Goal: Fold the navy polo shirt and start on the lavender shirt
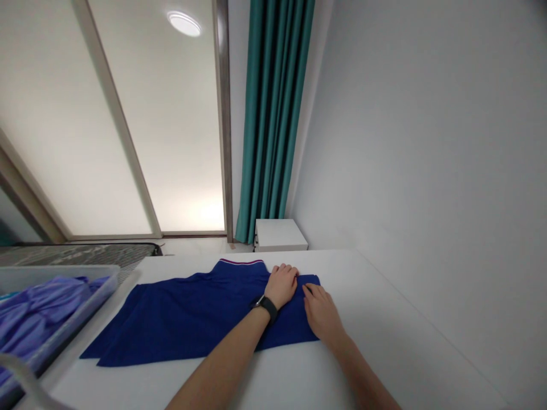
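Note:
A dark blue polo shirt [183, 319] lies spread sideways on a white table [384, 364]. Its collar, edged with red and white stripes, points to the far side, and its right end forms a straight edge. My left hand [282, 285], with a black watch [265, 307] on the wrist, rests on the shirt right of the collar, fingers laid over the fabric. Close beside it, my right hand [322, 312] is at the shirt's right edge, its bent fingertips pinching the cloth there. The right thumb is mostly hidden.
At the left stands a clear plastic bin [96, 299] with purple clothing [47, 310] inside. A pale curved bar [25, 378] shows at the lower left. Beyond the table are a white cabinet [280, 233] and a green curtain [273, 125]. A grey wall [427, 171] borders the right side.

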Available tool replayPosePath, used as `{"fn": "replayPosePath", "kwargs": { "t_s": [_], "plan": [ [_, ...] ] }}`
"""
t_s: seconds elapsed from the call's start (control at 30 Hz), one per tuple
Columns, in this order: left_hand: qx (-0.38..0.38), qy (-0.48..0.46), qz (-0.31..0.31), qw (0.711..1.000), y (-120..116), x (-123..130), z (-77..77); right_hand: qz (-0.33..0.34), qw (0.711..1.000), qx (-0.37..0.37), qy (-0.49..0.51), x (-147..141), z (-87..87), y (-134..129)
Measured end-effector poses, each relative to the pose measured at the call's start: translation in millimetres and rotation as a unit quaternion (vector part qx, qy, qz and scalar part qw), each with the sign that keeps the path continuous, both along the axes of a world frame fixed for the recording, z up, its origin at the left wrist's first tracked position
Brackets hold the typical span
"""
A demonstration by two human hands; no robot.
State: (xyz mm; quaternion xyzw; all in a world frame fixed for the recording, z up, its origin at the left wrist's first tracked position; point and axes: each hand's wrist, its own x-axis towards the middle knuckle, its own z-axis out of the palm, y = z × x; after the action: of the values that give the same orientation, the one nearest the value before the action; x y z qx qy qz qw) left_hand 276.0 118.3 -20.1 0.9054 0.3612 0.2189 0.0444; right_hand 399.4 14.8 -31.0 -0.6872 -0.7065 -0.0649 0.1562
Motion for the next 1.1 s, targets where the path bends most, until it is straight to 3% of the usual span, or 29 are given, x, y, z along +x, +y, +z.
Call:
{"fn": "replayPosePath", "kwargs": {
  "t_s": [0.17,0.3,0.4,0.5,0.63,0.73,0.83,0.97,1.1],
  "plan": [
    [0.025,0.013,-0.007,1.0,-14.1,-9.1,11.6,-0.005,1.0,-0.004,-0.017,5.7,-5.3,-0.6],
    [0.033,0.025,-0.013,0.999,-23.2,-46.5,21.6,0.003,1.0,-0.003,-0.016,12.1,-10.7,2.5],
    [0.015,0.017,0.031,0.999,-20.1,-100.2,28.8,0.008,1.0,-0.004,-0.02,17.4,-16.1,5.6],
    [0.019,0.025,0.083,0.996,-10.1,-170.8,31.5,0.005,1.0,-0.001,-0.03,21.6,-21.0,8.6],
    [0.01,0.061,0.203,0.977,1.5,-262.0,23.9,0.0,0.999,0.003,-0.044,23.2,-23.2,12.0],
    [-0.004,0.069,0.28,0.958,3.9,-303.1,14.7,-0.008,0.999,0.003,-0.042,20.7,-20.4,13.2],
    [-0.024,0.066,0.286,0.956,2.7,-315.9,9.0,-0.013,0.999,-0.007,-0.05,16.2,-12.2,15.5],
    [-0.023,0.07,0.281,0.957,1.5,-313.7,7.5,-0.027,0.995,-0.04,-0.091,8.6,4.4,28.3],
    [-0.029,0.066,0.281,0.957,3.6,-315.1,5.0,-0.04,0.996,-0.017,-0.08,-5.6,11.8,51.5]
  ]
}}
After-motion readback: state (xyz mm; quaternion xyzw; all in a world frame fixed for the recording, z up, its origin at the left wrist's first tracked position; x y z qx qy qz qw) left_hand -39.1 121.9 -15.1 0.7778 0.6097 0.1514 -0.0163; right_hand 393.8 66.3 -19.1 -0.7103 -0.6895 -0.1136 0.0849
